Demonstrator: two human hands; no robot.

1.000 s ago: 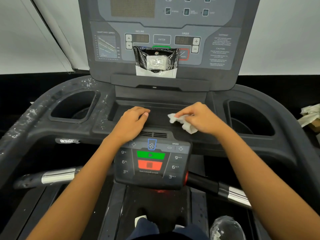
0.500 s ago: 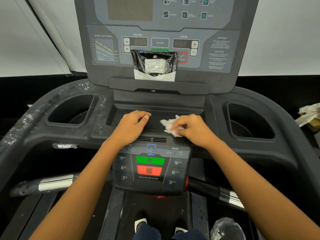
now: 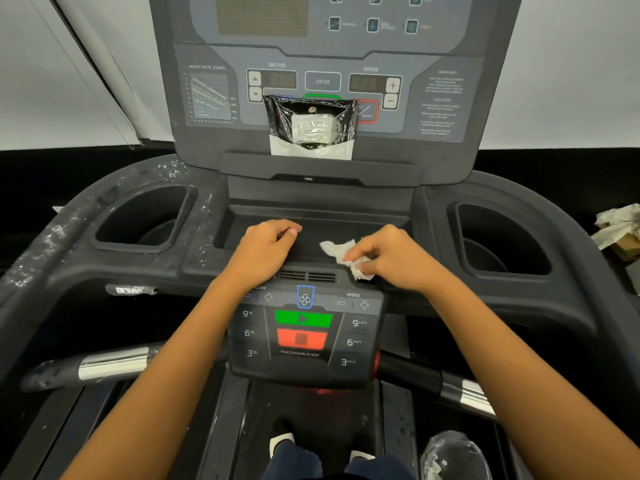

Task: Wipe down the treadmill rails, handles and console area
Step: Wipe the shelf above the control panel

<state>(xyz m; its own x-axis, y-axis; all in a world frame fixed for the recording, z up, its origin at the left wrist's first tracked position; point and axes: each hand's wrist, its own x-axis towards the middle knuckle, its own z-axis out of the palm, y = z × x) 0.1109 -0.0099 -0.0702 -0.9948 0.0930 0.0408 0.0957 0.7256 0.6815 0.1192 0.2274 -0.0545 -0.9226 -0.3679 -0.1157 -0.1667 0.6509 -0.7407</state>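
My right hand [image 3: 394, 259] pinches a crumpled white wipe [image 3: 341, 252] against the front lip of the console's shallow centre tray [image 3: 325, 223], just right of the vent slots [image 3: 306, 276]. With curled fingers that hold nothing, my left hand [image 3: 265, 249] rests on the tray's front edge at the left. The upright console panel [image 3: 322, 81] rises behind the tray. Below my hands sits the lower control pad [image 3: 304, 336] with green and red buttons. Two handles with chrome bands stick out at the left [image 3: 110, 367] and right [image 3: 467, 393].
Cup holders lie left [image 3: 142, 220] and right [image 3: 502, 237] of the tray. A plastic-wrapped packet [image 3: 311, 126] leans on the console. Plastic film clings to the left rail [image 3: 45, 244]. Crumpled paper [image 3: 618, 226] lies at far right; a clear plastic bag [image 3: 453, 455] sits by my feet.
My right hand swept the wipe left across the tray's front edge, then slid back a little to the right and toward me. My left hand has stayed in place.
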